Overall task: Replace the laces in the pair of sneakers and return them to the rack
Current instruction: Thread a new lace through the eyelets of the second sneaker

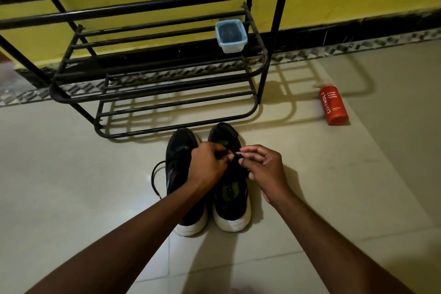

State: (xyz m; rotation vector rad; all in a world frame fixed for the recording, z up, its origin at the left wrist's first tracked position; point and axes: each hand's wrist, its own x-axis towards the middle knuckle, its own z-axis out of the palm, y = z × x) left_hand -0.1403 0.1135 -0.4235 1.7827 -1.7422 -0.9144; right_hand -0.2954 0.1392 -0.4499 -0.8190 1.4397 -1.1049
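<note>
Black white-soled sneakers [191,224] sit on pale floor tiles [71,174] just before the black metal rack [152,79]; left hand [207,162] and right hand [265,167], close together, both pinch a black lace [238,155] over the right-hand shoe [232,207], so lacing seems under way, next needing the tip fed through an eyelet.

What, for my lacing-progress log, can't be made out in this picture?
Head view:
- Most eyelets of the sneakers: covered by the left hand and right hand, which pinch a lace.
- Contents of the box on the rack: too dark and small.
- Top of the rack: cut off by the upper edge.
</note>
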